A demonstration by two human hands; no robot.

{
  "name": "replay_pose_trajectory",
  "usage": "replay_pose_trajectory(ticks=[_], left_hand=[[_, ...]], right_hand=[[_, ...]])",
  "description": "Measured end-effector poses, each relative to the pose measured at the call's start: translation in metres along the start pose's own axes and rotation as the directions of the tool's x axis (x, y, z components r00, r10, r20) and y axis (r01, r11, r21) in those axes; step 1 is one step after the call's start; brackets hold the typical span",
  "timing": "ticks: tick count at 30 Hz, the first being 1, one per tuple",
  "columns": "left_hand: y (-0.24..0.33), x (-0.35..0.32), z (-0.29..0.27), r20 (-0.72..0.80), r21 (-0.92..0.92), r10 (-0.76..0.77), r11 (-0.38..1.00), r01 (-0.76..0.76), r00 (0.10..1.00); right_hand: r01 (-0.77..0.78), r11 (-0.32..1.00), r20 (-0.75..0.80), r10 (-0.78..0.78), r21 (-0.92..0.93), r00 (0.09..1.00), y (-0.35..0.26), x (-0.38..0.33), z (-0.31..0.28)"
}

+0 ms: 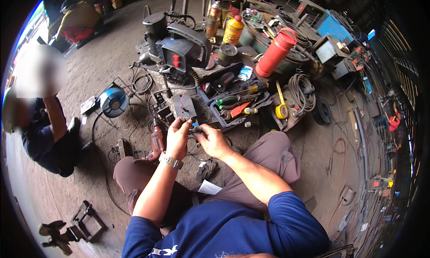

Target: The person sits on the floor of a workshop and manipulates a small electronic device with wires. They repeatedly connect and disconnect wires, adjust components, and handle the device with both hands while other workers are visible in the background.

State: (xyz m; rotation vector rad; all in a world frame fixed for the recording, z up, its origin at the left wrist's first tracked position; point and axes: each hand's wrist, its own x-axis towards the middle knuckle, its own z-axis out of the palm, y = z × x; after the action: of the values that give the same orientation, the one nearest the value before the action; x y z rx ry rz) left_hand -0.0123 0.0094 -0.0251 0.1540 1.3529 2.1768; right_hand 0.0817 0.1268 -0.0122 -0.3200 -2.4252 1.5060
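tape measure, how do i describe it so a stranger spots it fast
Just beyond the right hand lies an open dark toolbox crammed with tools. Look right of it, left of the coiled grey cable. The tape measure is the rounded yellow case there, set apart from the toolbox's contents by its long yellow blade, pulled out.

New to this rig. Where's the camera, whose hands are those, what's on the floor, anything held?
No machine here: these are a person's bare hands. The one picture comes from a head-worn fisheye camera looking down, so straight edges bend near the rim.

The left hand and right hand meet in front of the seated wearer, fingertips bunched; anything between them is too small to make out.

Just beyond lies a grey plate. Around it on the floor are a red drill, an open toolbox and a blue spool.
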Motion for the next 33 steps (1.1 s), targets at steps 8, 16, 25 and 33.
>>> replay_pose_trajectory(ticks=[8, 16, 25, 33], left_hand=[[-0.009, 0.002, 0.005, 0.112, -0.143, -0.082, 0.985, 0.098, 0.99], [-0.004, 0.001, 0.015, 0.161, -0.195, -0.104, 0.972, 0.135, 0.982], [-0.01, 0.005, 0.015, 0.171, -0.168, -0.08, 0.98, 0.109, 0.982], [0.0, 0.002, 0.021, 0.181, -0.036, -0.028, 0.999, 0.035, 0.983]], right_hand=[[-0.002, 1.0, -0.074, 0.001, -0.009, 0.997, 0.003, 0.009, -0.001], [-0.024, 0.998, -0.081, 0.019, -0.059, 0.997, -0.002, 0.012, -0.009], [0.094, 0.994, -0.089, -0.099, -0.057, 0.991, -0.001, 0.013, -0.016], [0.072, 0.997, -0.076, -0.073, -0.019, 0.994, -0.005, 0.013, -0.018]])
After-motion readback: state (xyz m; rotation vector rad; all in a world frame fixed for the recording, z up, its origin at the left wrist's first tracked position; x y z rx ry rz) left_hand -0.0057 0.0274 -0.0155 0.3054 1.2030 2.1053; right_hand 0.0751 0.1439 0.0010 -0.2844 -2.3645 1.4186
